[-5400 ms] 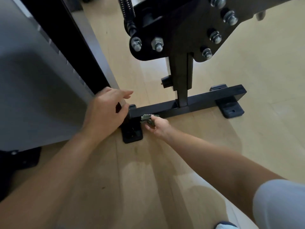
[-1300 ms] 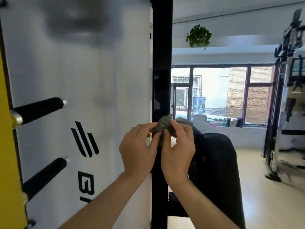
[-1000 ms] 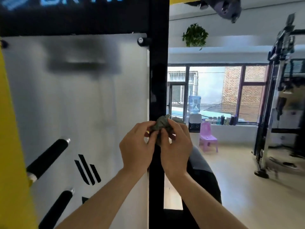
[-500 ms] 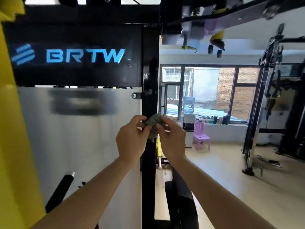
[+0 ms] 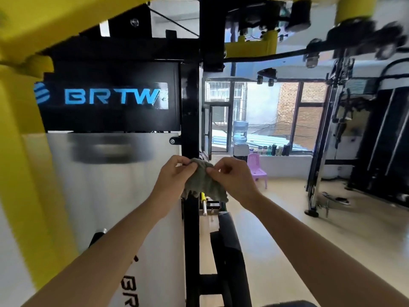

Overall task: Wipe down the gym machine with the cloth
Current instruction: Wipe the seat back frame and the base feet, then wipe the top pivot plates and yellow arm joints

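Grey-green cloth [image 5: 204, 181], bunched half a second ago, now hangs spread open in front of the black post [image 5: 190, 107]. Left hand [image 5: 174, 176] and right hand [image 5: 232, 176] each pinch its top edge with curled fingers, probably readying a fresh face for wiping.

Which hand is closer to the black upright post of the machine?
The left hand: its fingertips overlap the black upright post while pinching the cloth. The right hand pinches the cloth's other edge, off to the post's right.
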Demonstrator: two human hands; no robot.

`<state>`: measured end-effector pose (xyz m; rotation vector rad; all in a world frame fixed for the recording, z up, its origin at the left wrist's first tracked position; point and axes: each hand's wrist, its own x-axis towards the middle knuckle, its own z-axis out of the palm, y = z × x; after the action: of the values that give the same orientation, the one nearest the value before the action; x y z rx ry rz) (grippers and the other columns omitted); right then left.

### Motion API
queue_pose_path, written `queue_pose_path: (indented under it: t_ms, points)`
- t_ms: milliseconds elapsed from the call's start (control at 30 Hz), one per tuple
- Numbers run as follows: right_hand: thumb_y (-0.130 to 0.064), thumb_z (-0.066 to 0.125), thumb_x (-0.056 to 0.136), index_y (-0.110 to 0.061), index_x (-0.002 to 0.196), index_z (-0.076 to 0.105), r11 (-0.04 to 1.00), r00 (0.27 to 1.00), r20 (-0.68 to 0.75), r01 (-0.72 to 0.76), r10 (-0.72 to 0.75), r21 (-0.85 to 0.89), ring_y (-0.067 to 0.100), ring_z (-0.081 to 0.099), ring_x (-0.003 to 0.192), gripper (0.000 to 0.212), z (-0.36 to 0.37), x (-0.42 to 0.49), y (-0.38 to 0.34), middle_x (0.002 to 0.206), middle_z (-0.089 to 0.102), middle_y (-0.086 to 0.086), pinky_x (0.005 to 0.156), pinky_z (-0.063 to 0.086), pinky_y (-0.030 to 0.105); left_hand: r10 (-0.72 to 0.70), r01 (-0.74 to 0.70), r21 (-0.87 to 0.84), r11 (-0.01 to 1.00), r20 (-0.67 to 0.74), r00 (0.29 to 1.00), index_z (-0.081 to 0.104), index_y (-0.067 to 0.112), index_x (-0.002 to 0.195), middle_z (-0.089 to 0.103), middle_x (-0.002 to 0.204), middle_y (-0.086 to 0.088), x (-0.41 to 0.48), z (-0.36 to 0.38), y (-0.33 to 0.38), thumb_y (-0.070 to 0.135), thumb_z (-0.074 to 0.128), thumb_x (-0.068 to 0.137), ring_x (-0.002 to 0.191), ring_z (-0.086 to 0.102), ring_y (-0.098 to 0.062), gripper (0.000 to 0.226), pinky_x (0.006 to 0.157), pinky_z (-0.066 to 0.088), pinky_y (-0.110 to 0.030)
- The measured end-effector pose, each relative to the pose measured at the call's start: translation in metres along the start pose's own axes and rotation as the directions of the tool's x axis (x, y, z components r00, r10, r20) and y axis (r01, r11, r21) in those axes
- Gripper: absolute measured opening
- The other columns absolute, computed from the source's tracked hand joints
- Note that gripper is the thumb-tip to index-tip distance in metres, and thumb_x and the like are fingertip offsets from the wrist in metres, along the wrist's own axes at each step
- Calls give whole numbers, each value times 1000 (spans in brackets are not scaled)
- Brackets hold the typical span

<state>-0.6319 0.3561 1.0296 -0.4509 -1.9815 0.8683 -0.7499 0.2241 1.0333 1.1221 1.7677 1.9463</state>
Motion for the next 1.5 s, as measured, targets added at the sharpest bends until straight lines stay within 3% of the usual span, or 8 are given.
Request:
queue_pose_path:
  t_ms: [200, 333, 433, 533, 733, 1233, 1400, 1500]
  points:
    - [-14, 72, 91, 6, 92, 65, 913, 975, 86, -222, 205, 343, 23, 61, 76, 22, -43, -32, -20, 84, 66, 17, 70, 51, 37, -38, -23, 162, 987, 368, 929, 64, 28, 124, 74, 95, 0, -23, 0, 22, 19, 78, 88, 91, 73, -20, 40, 80, 61, -30]
    - [-11, 72, 91, 1, 97, 68, 959, 975, 90, -218, 205, 180, -1, 60, 59, 14, -75, -51, -30, 85, 69, 10, 48, 43, 13, 36, -136, 236, 962, 383, 923, 65, 32, 121, 69, 115, 12, -34, 13, 23, 1, 72, 87, 107, 66, -7, 46, 89, 54, -23]
    - [0, 69, 91, 2, 104, 72, 980, 946, 259, -198, 194, -8, -3, 64, 68, 13, -100, -70, -29, 86, 70, 3, 57, 48, 13, -75, 44, 83, 996, 425, 902, 66, 29, 122, 66, 120, 11, -53, 39, 24, 7, 60, 98, 118, 61, -14, 33, 107, 47, -33]
    - [6, 67, 90, -5, 103, 75, 975, 892, 393, -200, 224, -101, 9, 66, 78, 19, -121, -92, -21, 90, 72, 4, 66, 53, 25, -134, 104, 86, 991, 557, 819, 67, 31, 117, 68, 120, 5, -73, 67, 10, 15, 55, 102, 115, 63, -15, 25, 101, 48, -29]
    - [8, 70, 86, -8, 98, 78, 969, 925, 349, -72, 153, -236, -2, 68, 88, 22, -169, -137, 9, 94, 74, -6, 79, 53, 13, -218, 76, 230, 970, 697, 683, 73, 19, 115, 76, 110, -7, -109, 114, -32, 12, 62, 99, 108, 71, -27, 21, 104, 52, -48]
    - [-11, 77, 83, -11, 89, 76, 868, 916, 177, -260, 361, -423, 6, 55, 69, 6, -303, -213, 136, 74, 63, -6, 63, 38, 15, -177, -77, 499, 863, 441, 880, 75, 11, 93, 71, 86, -9, -160, 254, -41, 23, 81, 85, 79, 70, -23, 15, 77, 61, -42]
    - [-10, 78, 82, -13, 83, 75, 882, 906, 154, -325, 393, -340, 4, 52, 68, 4, -319, -198, 156, 73, 61, -9, 56, 36, 10, -82, -157, 590, 792, 359, 930, 76, 17, 94, 65, 80, 8, -152, 263, -34, 22, 75, 91, 71, 57, -4, 6, 61, 43, -8]
    - [-17, 80, 82, -15, 82, 77, 897, 918, 103, -344, 384, -277, 5, 51, 65, 4, -319, -173, 160, 69, 62, -9, 58, 37, 18, 17, -164, 629, 760, 233, 972, 77, 25, 88, 62, 72, 5, -130, 261, -29, 33, 76, 89, 64, 52, -9, 8, 62, 43, -25]
